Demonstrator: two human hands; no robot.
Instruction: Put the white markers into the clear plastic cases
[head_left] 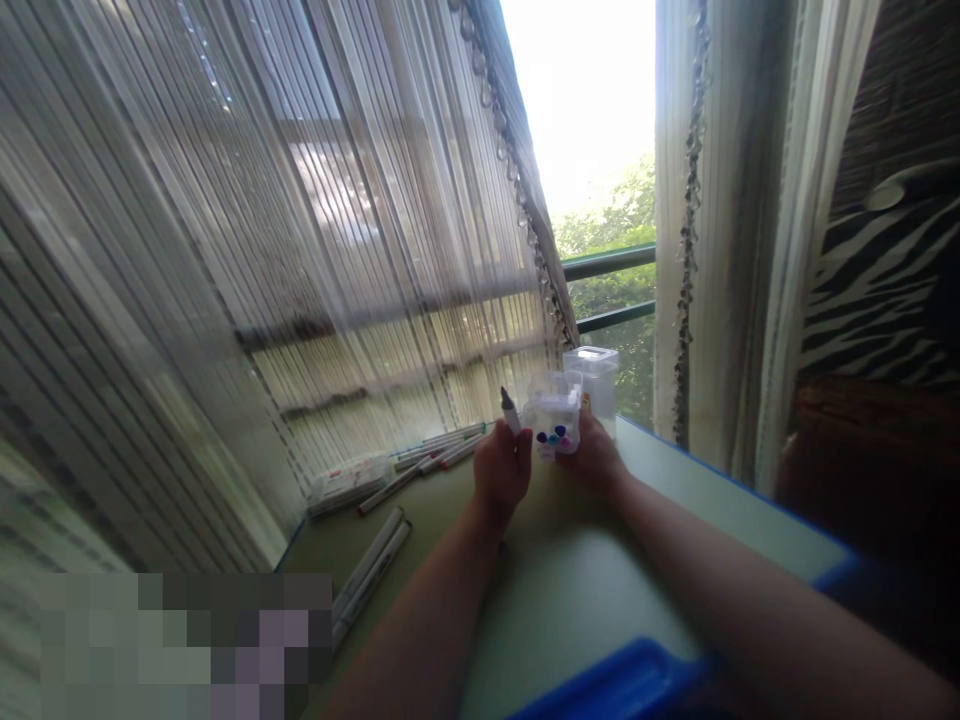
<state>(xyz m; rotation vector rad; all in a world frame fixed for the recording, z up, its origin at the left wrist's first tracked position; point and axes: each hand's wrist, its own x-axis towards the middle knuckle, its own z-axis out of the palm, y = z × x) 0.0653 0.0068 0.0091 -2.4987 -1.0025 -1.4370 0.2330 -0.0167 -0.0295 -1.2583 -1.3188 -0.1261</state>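
Note:
My left hand [501, 468] is closed around a marker [510, 410], its dark tip pointing up and a little left. Just to the right, my right hand [592, 455] grips a small clear plastic box [555, 425] from its right side and below. Dark blue, teal and pink spots mark the face of the box turned toward me. The marker tip is apart from the box. Behind the box stands a taller clear container [596, 380] near the table's far corner.
Several markers [427, 460] lie near the table's back edge beside a clear plastic pack [349, 483]. More markers [371, 570] lie at the left. A blue tray-like part [615, 685] is at the near edge. Striped curtains [360, 220] hang behind the light table [585, 590].

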